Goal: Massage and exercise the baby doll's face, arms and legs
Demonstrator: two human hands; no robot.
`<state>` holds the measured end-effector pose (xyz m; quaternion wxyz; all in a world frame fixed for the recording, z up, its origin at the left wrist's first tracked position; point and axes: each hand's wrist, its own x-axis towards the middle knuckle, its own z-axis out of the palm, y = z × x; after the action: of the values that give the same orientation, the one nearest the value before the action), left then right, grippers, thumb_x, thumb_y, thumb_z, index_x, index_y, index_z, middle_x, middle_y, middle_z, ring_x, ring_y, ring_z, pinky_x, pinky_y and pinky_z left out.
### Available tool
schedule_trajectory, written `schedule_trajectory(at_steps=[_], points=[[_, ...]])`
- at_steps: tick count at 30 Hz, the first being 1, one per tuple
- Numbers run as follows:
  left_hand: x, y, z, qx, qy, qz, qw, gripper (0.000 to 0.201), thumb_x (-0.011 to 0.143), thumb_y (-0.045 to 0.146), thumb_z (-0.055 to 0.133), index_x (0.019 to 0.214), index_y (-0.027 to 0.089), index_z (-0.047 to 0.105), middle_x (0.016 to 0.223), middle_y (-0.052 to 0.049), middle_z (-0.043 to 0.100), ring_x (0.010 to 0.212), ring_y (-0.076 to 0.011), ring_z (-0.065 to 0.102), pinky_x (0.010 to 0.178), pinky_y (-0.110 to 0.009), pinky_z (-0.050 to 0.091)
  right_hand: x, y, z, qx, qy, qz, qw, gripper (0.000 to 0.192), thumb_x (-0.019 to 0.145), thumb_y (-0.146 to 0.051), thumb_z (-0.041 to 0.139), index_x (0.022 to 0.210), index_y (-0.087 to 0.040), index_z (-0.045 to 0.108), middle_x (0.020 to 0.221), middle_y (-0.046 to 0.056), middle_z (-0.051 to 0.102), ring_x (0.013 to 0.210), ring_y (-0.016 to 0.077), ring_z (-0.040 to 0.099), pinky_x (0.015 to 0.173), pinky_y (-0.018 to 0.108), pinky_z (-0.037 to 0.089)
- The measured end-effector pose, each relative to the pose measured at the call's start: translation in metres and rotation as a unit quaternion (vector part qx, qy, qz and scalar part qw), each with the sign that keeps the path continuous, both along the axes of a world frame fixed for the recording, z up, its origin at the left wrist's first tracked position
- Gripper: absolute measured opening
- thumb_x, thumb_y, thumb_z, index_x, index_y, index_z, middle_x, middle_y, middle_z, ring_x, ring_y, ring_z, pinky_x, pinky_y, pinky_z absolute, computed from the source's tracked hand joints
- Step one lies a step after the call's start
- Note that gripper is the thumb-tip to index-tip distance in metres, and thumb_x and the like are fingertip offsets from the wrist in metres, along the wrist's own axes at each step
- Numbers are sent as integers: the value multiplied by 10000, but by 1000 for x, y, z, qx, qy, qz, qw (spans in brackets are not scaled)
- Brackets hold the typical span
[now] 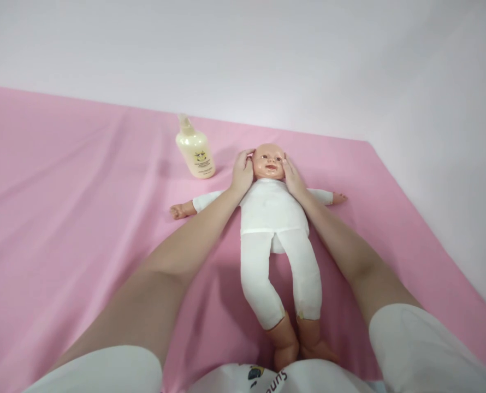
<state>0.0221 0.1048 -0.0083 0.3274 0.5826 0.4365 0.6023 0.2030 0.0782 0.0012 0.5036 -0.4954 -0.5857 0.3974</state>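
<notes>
A baby doll (pixel 273 210) in a white cloth body lies on its back, face up, with arms spread out to both sides. Against one side of its head, at the left of the picture, rests my left hand (pixel 243 170), fingers stretched out flat along the head. My right hand (pixel 292 176) touches the opposite cheek and temple, its fingers also extended and open. The doll's head sits between my two palms, and neither hand is wrapped round it. Both forearms run alongside the doll's body, passing over its upper arms.
A pale yellow pump bottle (pixel 197 154) with a cartoon label stands beyond my left hand. Beneath everything spreads a creased pink cloth (pixel 83 207), whose edges show at the back and right. White surroundings (pixel 243 60) lie past it.
</notes>
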Motion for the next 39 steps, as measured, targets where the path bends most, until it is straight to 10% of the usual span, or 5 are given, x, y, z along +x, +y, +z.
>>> schedule_trajectory(at_steps=[7, 15, 24, 39], points=[[-2, -14, 12, 64, 69, -61, 994, 586, 882, 568, 754, 1344, 234, 620, 1482, -140, 592, 1479, -315, 484, 1314, -445, 288, 0, -10, 6, -1, -19, 38, 999, 1222, 810, -647, 817, 1737, -241, 130, 1763, 58, 305, 1661, 269, 252, 1373, 466, 201], [-3, -8, 8, 62, 116, -95, 987, 931, 739, 683, 847, 1480, 221, 525, 1610, -182, 471, 1566, -385, 372, 1342, -509, 219, 3, -7, 4, 1, -29, 18, 999, 1076, 899, -789, 621, 1726, -246, 197, 1778, 46, 266, 1679, 239, 182, 1386, 455, 132], [-2, -9, 8, 48, 73, -86, 992, 739, 915, 788, 582, 1423, 252, 586, 1591, -143, 522, 1567, -300, 395, 1361, -438, 186, 4, 3, -2, 28, -10, 0, 1000, 918, 993, -827, 288, 1689, -229, 321, 1759, 30, 324, 1649, 173, 281, 1374, 387, 196], [3, 20, -18, -49, -81, -50, 994, 321, 886, 202, 538, 1181, 221, 661, 1251, -80, 751, 1236, -278, 697, 1163, -488, 537, 9, 22, -16, 35, 96, 27, 994, 721, 898, -397, 621, 1578, -226, 456, 1689, 72, 455, 1600, 246, 392, 1327, 443, 333]])
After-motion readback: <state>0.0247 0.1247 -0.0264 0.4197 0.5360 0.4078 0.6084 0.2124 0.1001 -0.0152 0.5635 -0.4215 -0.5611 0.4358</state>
